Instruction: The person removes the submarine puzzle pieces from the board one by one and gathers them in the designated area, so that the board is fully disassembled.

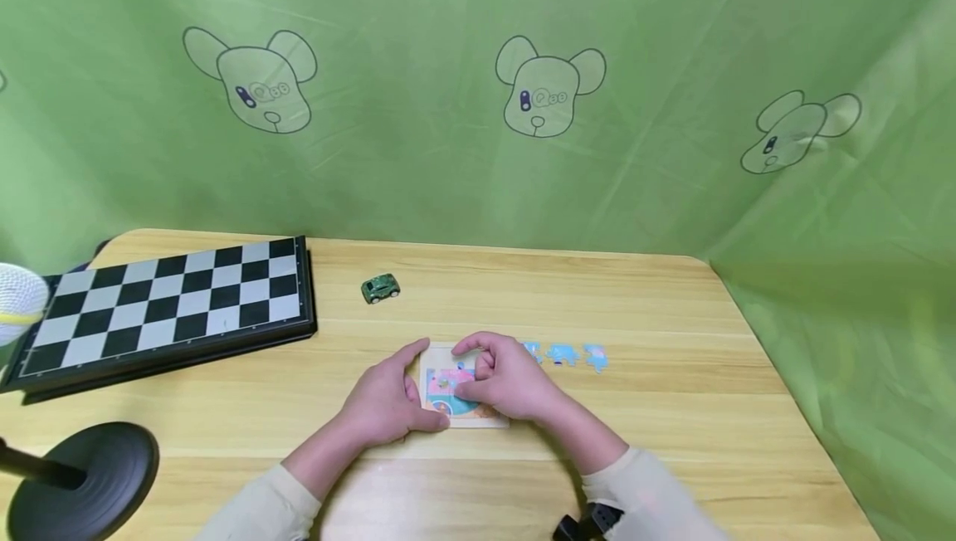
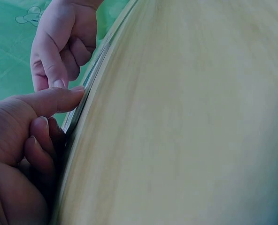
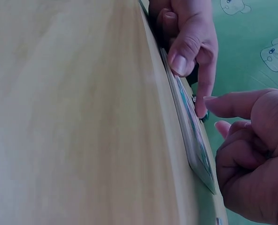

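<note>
A small jigsaw puzzle board (image 1: 441, 353) with a pale rim lies on the table in the head view. Pink, blue and teal pieces (image 1: 442, 383) fill much of what shows inside it. My left hand (image 1: 377, 404) grips the board's left side, thumb on the near rim and index finger along the far left corner. Over the board's right part is my right hand (image 1: 515, 379), index finger and thumb stretched apart, the other fingers folded in. Nothing shows between that thumb and finger in the right wrist view. The right hand hides part of the picture.
Loose blue puzzle pieces (image 1: 563, 354) lie right of the board. A green toy car (image 1: 381, 288) sits farther back. On the left are a checkered chessboard (image 1: 172, 296) and a round black stand base (image 1: 84, 481). A green curtain (image 1: 418, 168) hangs behind the wooden table (image 1: 642, 441).
</note>
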Demonstrator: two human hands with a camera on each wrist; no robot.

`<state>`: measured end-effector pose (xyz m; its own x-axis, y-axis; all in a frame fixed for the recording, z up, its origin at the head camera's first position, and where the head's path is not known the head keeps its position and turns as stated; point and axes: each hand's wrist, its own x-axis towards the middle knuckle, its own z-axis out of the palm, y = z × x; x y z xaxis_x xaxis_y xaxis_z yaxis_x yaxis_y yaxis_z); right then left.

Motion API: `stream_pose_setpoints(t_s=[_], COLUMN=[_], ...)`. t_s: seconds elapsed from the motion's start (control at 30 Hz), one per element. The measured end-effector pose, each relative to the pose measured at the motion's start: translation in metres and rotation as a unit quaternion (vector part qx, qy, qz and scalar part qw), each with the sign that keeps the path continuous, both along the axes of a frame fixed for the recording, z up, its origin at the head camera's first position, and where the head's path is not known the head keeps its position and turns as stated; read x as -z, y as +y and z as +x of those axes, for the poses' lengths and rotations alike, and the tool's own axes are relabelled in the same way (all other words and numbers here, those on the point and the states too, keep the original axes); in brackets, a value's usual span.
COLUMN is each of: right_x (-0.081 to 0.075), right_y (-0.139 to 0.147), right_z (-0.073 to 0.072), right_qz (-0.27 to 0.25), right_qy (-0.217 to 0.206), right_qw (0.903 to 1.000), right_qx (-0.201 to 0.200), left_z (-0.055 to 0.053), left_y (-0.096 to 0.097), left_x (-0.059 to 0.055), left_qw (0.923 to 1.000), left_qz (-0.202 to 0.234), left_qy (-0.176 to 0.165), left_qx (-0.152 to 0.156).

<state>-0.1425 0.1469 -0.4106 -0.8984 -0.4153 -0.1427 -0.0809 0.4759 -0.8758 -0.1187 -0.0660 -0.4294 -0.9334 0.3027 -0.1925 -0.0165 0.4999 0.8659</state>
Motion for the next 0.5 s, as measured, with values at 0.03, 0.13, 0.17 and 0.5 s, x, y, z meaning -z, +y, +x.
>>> stream_pose_setpoints(t_s=[0.03,0.13,0.17,0.5], right_x=[0.0001,0.0011,0.0016,0.0048], right_y=[-0.0017,-0.0062,-0.0074,-0.0109], right_z=[0.0003,0.0012,0.0015,-0.0003], right_qz=[0.001,0.010,0.014,0.055], right_qy=[-0.001,-0.003,-0.003,0.001], right_qw=[1.0000,0.9999,0.9998,0.9981], right_qx=[-0.003,-0.013,-0.016,-0.028], left_z=[0.0001,0.0003,0.0003,-0.0002], left_y=[-0.0001,-0.0004,-0.0004,-0.0004], left_x=[0.0000,0.0000,-0.0001,0.0000], left_qw=[1.0000,1.0000,1.0000,1.0000], left_qz=[0.000,0.001,0.002,0.004], left_qy=[0.000,-0.002,-0.003,-0.004], left_qx=[0.000,0.001,0.002,0.001])
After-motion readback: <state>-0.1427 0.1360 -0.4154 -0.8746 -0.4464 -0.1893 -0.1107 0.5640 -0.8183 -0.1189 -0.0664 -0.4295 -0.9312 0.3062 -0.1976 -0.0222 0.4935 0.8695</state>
